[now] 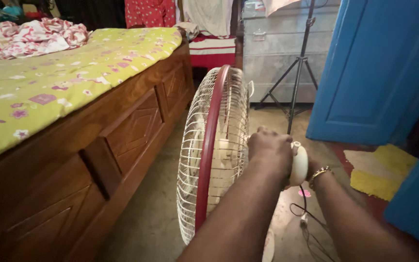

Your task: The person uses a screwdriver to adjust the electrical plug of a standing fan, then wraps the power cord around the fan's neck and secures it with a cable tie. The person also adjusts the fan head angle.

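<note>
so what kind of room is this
Most likely a bedroom in a home. A wooden bed with a yellow-green flowered sheet fills the left side, clothes hang at the back wall, and both hands, left and right, hold the white motor housing of a red-rimmed pedestal fan.

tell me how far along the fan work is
Done: the fan stands upright beside the bed, with its white cage and red rim in place. In hand: the left hand grips the motor housing behind the cage; the right hand is hidden behind it, only its wrist with a bracelet shows. Left: the cord lies loose on the floor, its plug not visible.
</note>
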